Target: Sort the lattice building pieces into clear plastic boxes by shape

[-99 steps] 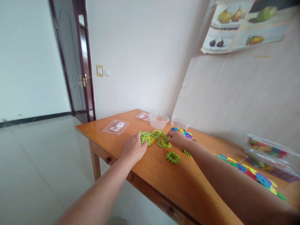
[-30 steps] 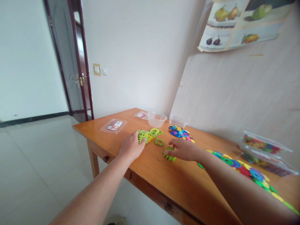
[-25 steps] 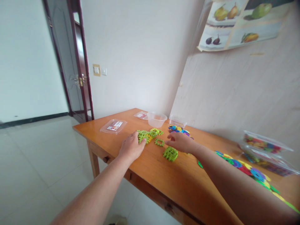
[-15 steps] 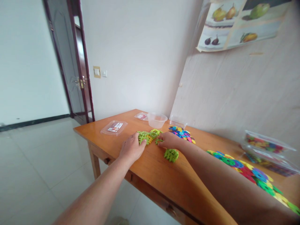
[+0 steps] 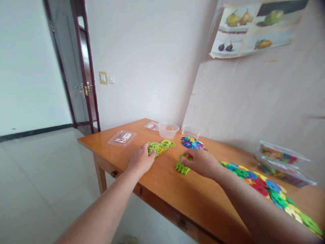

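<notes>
Fingers of the left hand (image 5: 140, 160) lie flat and loose on the near end of a cluster of green and yellow interlocking tiles (image 5: 160, 146), pressing rather than gripping. The right hand (image 5: 200, 162) curls over a small stack of green tiles (image 5: 181, 166) on the worktop (image 5: 193, 196); its fingertips touch the stack, though whether they actually pinch a tile is hard to tell at this angle. The tiles are flat, notched squares with open centres. Beyond the stack lies a heap of multicoloured discs (image 5: 191, 142), and a long trail of coloured discs (image 5: 269, 189) runs along the right forearm. A clear tub (image 5: 168, 129) and a clear lid with a label (image 5: 122, 138) sit farther back; the label's print is too small to read. A lidded box of coloured pieces (image 5: 283, 162) stands by the wall.
</notes>
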{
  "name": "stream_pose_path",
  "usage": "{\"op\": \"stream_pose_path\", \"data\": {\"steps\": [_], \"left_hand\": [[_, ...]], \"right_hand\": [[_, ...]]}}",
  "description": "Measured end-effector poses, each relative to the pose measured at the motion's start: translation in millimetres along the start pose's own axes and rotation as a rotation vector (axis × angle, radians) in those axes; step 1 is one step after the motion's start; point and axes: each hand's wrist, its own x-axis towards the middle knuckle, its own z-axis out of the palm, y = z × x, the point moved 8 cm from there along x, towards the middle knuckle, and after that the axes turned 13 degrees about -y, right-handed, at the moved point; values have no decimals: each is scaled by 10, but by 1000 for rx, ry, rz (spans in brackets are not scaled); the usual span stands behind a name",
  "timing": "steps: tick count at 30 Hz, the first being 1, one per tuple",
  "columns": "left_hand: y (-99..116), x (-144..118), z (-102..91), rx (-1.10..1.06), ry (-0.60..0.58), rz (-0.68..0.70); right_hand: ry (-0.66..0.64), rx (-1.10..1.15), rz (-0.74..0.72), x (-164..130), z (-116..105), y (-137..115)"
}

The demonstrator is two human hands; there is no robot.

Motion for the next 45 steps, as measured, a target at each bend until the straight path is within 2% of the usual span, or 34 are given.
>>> {"op": "stream_pose_path", "data": {"steps": [4,7,11,13,16,19,24,29,32,35,41,45], "left_hand": [[-28,17,4,-15,5,-3],[-30,15,-10,-40,14,22],[-45,13,-29,-62,30,35],[-33,11,-40,-65,44,63],[4,-5,-71,-39,72,115],[43,-41,-115,20,99,131],[210,-144,-177,140,122,203],[371,-250,-185,225,102,267],[466,-308,-109,216,44,303],[596,-359,52,128,-42,318],[940,-384,426,-76,-179,251],[1032,-304,574,-117,-216,188]], "right_hand": [[-13,-24,-20,-101,84,-68],[65,29,-2,-218,-46,-21],[121,91,16,-571,-135,126],[107,124,17,-796,-42,221],[25,173,-36,-1092,239,331],[-20,189,-102,-1281,460,404],[48,137,-198,-1372,485,407],[61,102,-253,-1350,470,357],[75,115,-272,-1337,478,373],[88,140,-289,-1326,492,393],[97,172,-285,-1299,490,415],[115,172,-288,-1295,482,415]]}}
